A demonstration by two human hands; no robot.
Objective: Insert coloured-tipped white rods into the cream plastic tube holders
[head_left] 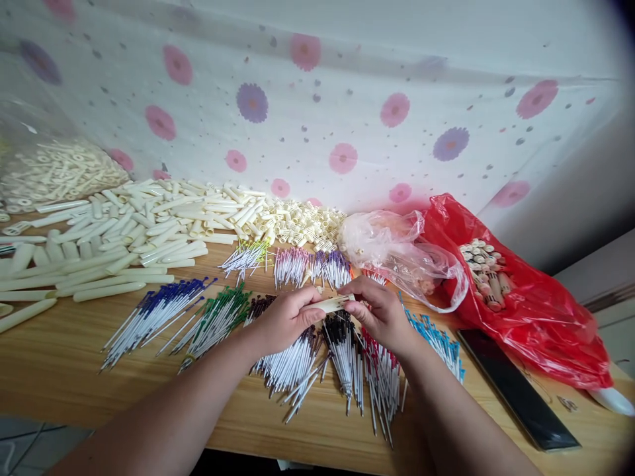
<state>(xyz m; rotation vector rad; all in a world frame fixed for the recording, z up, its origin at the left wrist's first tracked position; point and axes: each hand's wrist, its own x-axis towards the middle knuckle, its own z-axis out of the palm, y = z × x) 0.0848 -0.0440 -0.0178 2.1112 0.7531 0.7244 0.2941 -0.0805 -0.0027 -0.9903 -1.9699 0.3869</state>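
Between my two hands is a cream plastic pen barrel (327,305) with dark slots near its right end. My left hand (285,318) pinches the left part of it, while the fingertips of my right hand (381,312) close on the slotted end. Beneath and around my hands lie bunches of thin white pen refills with coloured ends: brown (292,360), black (342,350) and magenta (381,377). Further left are green-ended refills (218,320) and dark blue ones (153,317). Light blue-ended refills (439,340) lie beyond my right wrist.
Cream pen barrels (124,231) are heaped at the left, with short slotted pieces (302,223) beside them. A clear bag of small parts (59,172) stands behind. To the right are a crumpled clear bag (391,244), a red plastic bag (540,317) and a long black object (516,390).
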